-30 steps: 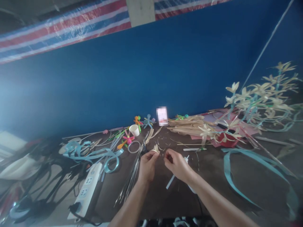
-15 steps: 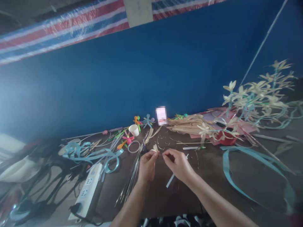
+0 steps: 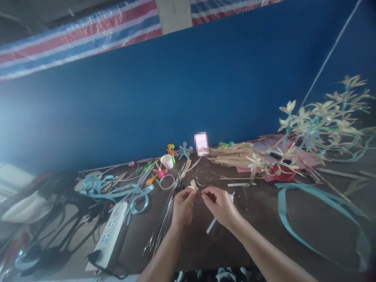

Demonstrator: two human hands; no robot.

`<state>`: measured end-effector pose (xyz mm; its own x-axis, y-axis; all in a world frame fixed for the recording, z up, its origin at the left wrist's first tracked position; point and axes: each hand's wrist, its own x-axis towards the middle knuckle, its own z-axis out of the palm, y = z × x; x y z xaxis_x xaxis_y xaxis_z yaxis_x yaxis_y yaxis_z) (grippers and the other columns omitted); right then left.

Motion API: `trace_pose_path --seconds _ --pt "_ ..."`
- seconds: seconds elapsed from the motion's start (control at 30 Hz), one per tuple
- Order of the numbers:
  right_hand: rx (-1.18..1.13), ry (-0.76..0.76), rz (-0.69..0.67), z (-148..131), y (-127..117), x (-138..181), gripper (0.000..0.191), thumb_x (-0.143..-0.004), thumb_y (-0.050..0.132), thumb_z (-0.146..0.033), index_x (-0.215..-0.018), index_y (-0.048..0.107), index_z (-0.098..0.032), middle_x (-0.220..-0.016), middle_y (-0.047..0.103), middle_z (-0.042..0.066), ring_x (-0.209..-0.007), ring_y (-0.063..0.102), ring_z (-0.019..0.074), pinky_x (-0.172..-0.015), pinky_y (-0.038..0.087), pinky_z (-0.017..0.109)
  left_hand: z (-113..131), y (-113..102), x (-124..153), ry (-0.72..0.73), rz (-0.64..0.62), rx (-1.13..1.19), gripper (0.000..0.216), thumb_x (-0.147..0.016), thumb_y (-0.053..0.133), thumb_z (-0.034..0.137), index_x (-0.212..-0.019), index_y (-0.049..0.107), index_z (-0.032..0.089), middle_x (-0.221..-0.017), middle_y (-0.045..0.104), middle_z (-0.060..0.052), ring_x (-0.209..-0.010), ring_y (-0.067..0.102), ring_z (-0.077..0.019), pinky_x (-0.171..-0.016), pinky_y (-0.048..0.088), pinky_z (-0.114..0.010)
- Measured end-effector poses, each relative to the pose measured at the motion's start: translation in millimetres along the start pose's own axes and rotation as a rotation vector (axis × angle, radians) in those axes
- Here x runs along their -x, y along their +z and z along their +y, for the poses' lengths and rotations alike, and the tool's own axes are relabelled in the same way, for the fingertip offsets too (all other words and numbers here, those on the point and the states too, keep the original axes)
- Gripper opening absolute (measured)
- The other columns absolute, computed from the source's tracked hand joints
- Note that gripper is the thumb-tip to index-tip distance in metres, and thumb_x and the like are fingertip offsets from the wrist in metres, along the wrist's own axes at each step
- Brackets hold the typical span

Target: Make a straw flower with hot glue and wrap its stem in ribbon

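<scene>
Left hand: fingers closed in a pinch on a small flower of pale, dry leaf strips, above the dark table.
Right hand: fingertips pinched together just beside the flower; if they hold a strip, I cannot tell.
Wires: thin, straight metal bundle, left of the left hand.
Ribbon: flat light-blue band in a wide loop, at right.
Cup: small, white, paper.
Power strip: white, long, at the left edge.
</scene>
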<state>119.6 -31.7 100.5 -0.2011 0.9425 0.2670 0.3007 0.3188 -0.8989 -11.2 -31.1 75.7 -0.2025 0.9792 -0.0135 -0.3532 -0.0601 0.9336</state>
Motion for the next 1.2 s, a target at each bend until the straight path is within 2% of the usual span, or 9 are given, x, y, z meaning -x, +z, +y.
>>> trace_pose_path --seconds 0.4,0.6,1.0,1.07,1.2 --pt "0.066 -0.023 -0.024 -5.9 1.4 2.4 0.018 -0.077 0.043 -0.019 -0.069 0.060 -0.019 -0.060 0.057 -0.001 -0.054 0.050 0.0121 -0.052 0.037 0.020 6.1 -0.2 3.5 0.052 -0.015 -0.045 0.008 -0.064 0.065 0.021 -0.060 0.063 0.014 -0.061 0.058 0.000 -0.067 0.052 -0.0121 -0.071 0.037 -0.024" --pt "0.153 -0.079 0.003 -8.7 0.9 5.8 0.017 -0.076 0.043 -0.017 -0.068 0.058 -0.019 -0.061 0.056 -0.001 -0.054 0.049 0.0117 -0.054 0.037 0.020 7.4 0.4 6.6 0.034 0.021 -0.083 0.011 -0.061 0.067 0.023 -0.059 0.062 0.014 -0.061 0.057 0.000 -0.066 0.052 -0.0124 -0.068 0.038 -0.024" --pt "0.356 -0.162 0.001 1.5 2.1 8.7 0.017 -0.078 0.043 -0.015 -0.070 0.057 -0.020 -0.067 0.059 0.001 -0.061 0.054 0.0134 -0.058 0.036 0.022 -2.8 0.3 7.1 0.030 -0.039 -0.072 0.009 -0.065 0.064 0.022 -0.062 0.061 0.014 -0.064 0.058 0.000 -0.066 0.050 -0.0113 -0.068 0.037 -0.024" --pt "0.376 -0.155 -0.015 3.3 2.7 10.2 0.018 -0.080 0.042 -0.016 -0.073 0.057 -0.021 -0.068 0.059 0.001 -0.062 0.055 0.0139 -0.058 0.037 0.022 -4.0 -0.4 7.5 0.028 -0.051 -0.082 0.010 -0.065 0.064 0.022 -0.061 0.061 0.014 -0.065 0.058 0.000 -0.067 0.050 -0.0114 -0.070 0.037 -0.024" --pt "0.432 -0.102 0.003 11.6 -6.1 21.7 0.015 -0.080 0.047 -0.023 -0.092 0.055 -0.021 -0.083 0.060 0.003 -0.063 0.056 0.0139 -0.060 0.040 0.023 -2.4 -6.3 5.5 0.022 -0.015 -0.084 0.010 -0.065 0.064 0.023 -0.063 0.060 0.014 -0.067 0.058 0.000 -0.067 0.052 -0.0107 -0.069 0.038 -0.022"
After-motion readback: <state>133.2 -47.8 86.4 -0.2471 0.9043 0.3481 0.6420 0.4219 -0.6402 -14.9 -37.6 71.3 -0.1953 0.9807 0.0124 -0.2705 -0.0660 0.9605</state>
